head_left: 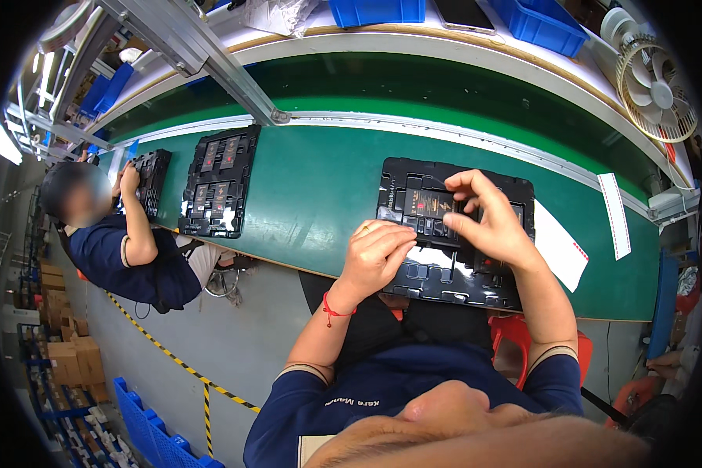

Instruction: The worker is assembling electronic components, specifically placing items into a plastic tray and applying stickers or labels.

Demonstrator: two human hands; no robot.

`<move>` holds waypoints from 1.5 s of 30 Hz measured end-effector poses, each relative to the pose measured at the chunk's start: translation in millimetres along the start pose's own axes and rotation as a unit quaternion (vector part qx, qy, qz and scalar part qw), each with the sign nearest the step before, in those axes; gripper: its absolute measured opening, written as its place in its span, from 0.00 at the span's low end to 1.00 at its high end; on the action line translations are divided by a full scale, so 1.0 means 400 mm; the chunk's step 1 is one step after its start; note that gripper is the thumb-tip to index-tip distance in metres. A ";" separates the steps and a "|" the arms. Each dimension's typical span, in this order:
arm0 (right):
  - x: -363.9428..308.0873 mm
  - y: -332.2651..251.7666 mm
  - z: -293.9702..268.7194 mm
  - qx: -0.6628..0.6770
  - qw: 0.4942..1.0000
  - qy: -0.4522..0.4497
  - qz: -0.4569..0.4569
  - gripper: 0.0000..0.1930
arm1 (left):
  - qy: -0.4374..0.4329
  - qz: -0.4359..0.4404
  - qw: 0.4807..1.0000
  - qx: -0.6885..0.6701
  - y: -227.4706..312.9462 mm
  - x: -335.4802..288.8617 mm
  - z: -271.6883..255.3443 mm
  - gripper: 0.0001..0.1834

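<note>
A black moulded plastic tray (452, 292) lies on the green bench in front of me. In its upper left pocket sits a flat black phone battery (425, 204) with printed marks. My left hand (376, 253) is at the battery's lower edge, thumb and fingers pinched together; whatever they hold is too small or hidden. Above the tray's middle hovers my right hand (491, 218), fingers curved and apart, thumb close to the battery's right side, holding nothing I can see. Part of another dark piece (487, 264) shows under my right wrist.
White label sheets (561, 246) and a white strip (615, 214) lie right of the tray. Farther left are a loaded black tray (218, 183) and a co-worker (132, 249) at another tray. A fan (659, 93) and blue bins (538, 23) stand on the shelf behind.
</note>
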State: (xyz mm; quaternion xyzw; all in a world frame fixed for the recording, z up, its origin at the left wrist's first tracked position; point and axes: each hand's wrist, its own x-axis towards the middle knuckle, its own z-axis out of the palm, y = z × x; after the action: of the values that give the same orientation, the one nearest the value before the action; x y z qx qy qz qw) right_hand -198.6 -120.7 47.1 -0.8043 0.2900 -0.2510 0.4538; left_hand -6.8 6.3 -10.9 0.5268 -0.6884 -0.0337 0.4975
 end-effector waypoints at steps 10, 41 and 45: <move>0.066 0.000 0.031 0.185 0.976 -0.067 0.095 0.04 | 0.036 -0.012 0.999 -0.010 -0.004 0.000 0.010 0.06; 0.084 0.025 0.057 0.209 0.951 -0.181 0.137 0.17 | 0.043 -0.033 0.998 -0.006 -0.002 -0.002 0.021 0.06; 0.084 0.021 0.054 0.192 0.956 -0.178 0.128 0.17 | 0.048 -0.030 0.998 0.000 0.000 -0.001 0.022 0.07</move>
State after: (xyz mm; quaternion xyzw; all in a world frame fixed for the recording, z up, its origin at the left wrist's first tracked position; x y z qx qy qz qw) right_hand -162.5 -135.1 34.6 -0.6896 0.2517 -0.0943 0.6725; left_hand -13.1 2.4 -15.5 0.5482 -0.6474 -0.0234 0.5289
